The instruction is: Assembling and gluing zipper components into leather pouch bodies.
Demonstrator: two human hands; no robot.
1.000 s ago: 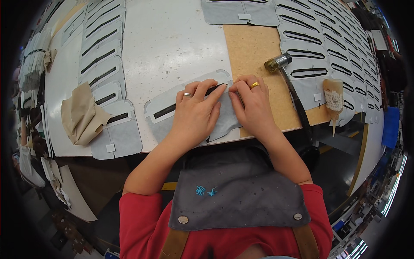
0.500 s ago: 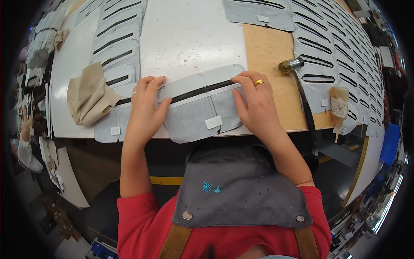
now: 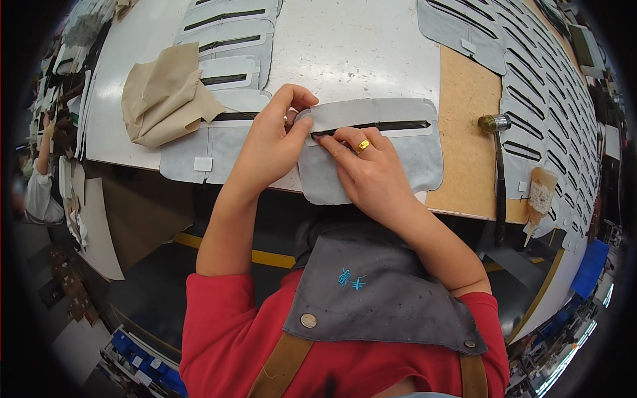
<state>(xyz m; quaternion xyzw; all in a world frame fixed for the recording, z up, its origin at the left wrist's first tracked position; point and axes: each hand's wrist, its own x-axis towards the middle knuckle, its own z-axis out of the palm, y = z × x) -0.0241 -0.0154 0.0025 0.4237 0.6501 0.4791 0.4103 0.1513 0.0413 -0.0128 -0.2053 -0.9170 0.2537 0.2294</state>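
Note:
A grey panel (image 3: pixel 375 152) with rounded corners lies at the table's front edge, its lower part hanging slightly over. A black zip-like strip (image 3: pixel 398 125) runs lengthwise along it. My left hand (image 3: pixel 273 142) is closed on the panel's left end, thumb and fingers pinching the edge there. Close beside it, my right hand (image 3: pixel 371 162), with a gold ring, has its fingers bunched at the strip's left end, pressing or pinching the panel. The fingertips of both hands are partly hidden. Another grey panel (image 3: pixel 184 149) lies left of my left forearm, partly under a crumpled beige cloth (image 3: pixel 162 99).
Rows of similar grey panels (image 3: pixel 232 33) lie at the far left, and more (image 3: pixel 524 119) overlap along the right. A hammer (image 3: pixel 499 166) rests on the tan board (image 3: pixel 464 149), its handle crossing the front edge. Right of it lies a nozzle bottle (image 3: pixel 542 189), also overhanging.
My right hand has moved left from the panel's right end to its left end, beside my left hand. My left hand now pinches that end. The panel has turned nearly level.

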